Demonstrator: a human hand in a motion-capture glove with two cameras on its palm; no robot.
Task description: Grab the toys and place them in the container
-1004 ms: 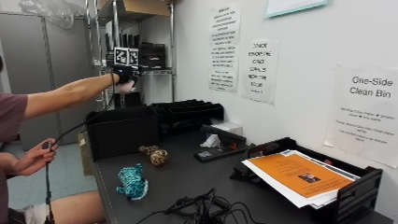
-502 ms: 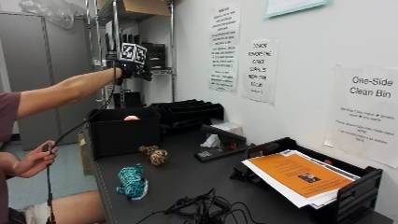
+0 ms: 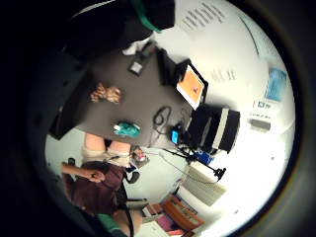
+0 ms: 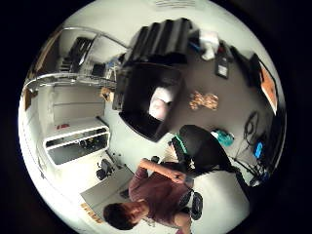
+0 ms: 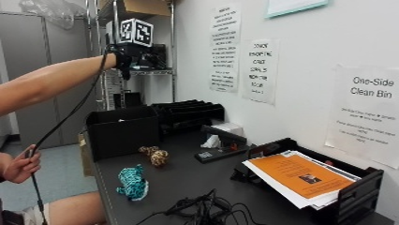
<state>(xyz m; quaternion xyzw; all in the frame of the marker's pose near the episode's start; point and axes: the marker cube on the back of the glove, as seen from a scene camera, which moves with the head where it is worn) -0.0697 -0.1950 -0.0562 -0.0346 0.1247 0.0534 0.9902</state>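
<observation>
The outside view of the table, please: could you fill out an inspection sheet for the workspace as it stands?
Surface: dark grey table, bare in the middle.
Job's things: teal plush toy near the front edge; spotted brown plush toy beside the black open-top container; a pale pink toy lies inside it.
Clutter: black paper tray holding orange and white sheets; small black tray.
Hands: gloved right hand raised high above the container, holding nothing seen; bare hand grips a cable.
Cables: black tangle at the front edge.
Surroundings: wall notices, metal shelving.
</observation>
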